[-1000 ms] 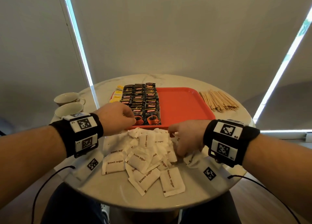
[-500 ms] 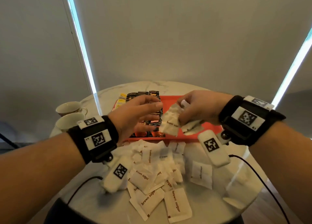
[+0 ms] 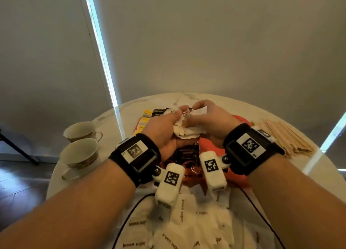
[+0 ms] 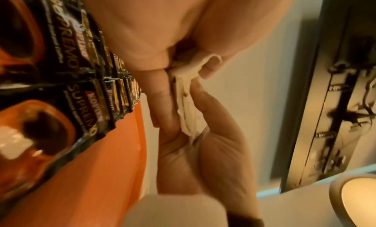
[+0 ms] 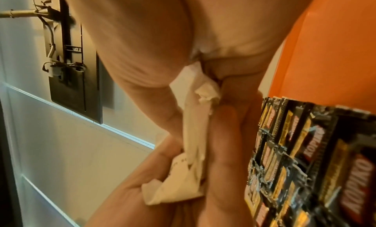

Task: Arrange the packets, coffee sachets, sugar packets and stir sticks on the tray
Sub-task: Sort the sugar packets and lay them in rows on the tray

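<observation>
Both hands are raised above the red tray (image 3: 237, 175) and together hold a bunch of white brown-sugar packets (image 3: 185, 131). My left hand (image 3: 168, 125) grips them from the left, my right hand (image 3: 207, 119) from the right. The wrist views show the packets (image 4: 187, 101) (image 5: 193, 130) squeezed between the fingers of both hands. Black coffee sachets (image 3: 187, 155) lie in rows on the tray's left part (image 4: 71, 61) (image 5: 305, 158), with yellow packets (image 3: 144, 120) at its left edge. More sugar packets (image 3: 187, 224) are heaped on the table near me. Wooden stir sticks (image 3: 284, 136) lie right of the tray.
Two teacups (image 3: 80, 155) (image 3: 80, 131) stand at the left edge of the round marble table (image 3: 309, 166). The tray's right part is bare orange (image 5: 335, 45). Cables run from both wristbands across the sugar heap.
The hands lifted from the sugar heap with packets, came together over the tray and now hold the bunch jointly. The head camera tilted upward.
</observation>
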Motion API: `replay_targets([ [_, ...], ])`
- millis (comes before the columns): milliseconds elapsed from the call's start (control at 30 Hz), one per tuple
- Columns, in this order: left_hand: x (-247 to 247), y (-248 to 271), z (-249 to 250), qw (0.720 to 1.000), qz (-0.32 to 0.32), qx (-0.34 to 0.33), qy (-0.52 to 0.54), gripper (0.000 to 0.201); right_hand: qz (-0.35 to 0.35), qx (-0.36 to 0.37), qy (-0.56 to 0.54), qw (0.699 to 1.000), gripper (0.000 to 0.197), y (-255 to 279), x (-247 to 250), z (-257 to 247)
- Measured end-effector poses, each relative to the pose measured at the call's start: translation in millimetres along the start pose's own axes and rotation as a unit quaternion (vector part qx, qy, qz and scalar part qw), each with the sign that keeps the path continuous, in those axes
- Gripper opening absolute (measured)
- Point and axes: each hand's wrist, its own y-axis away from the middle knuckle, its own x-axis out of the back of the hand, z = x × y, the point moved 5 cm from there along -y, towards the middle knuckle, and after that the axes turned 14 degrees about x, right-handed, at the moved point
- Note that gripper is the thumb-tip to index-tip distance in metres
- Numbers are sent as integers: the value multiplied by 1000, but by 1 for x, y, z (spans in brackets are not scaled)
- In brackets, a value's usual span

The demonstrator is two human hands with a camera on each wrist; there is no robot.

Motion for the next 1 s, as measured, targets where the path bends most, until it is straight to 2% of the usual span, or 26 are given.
replay_targets([
  [133,10,-15,6,999,36,14,23,29,-2,-9,0,1000,48,-16,-7,4],
  [267,11,-26,6,999,12,6,-33,34,-62,3,-4,998,54,-22,-13,13],
  [333,13,-32,6,998,18,-13,-52,34,-85,16,-7,996,55,-24,-10,19],
  [400,17,-35,7,998,34,-22,-48,29,-94,19,-55,994,57,-24,-8,23],
  [500,24,-35,10,998,51,-33,-30,26,-67,-2,-164,984,49,-23,-4,32],
  [667,36,-29,14,995,75,-63,-19,23,-5,17,-164,986,37,-28,3,43],
  [800,41,-25,17,992,98,-70,-21,19,28,41,-208,977,42,-32,5,42],
  [900,44,-23,19,993,96,-62,-24,9,20,57,-235,970,53,-31,5,39],
  [933,43,-23,19,994,89,-60,-33,12,9,62,-233,971,54,-30,4,38],
  [1000,39,-22,17,994,60,-57,-68,41,-12,72,-211,975,51,-28,1,36],
])
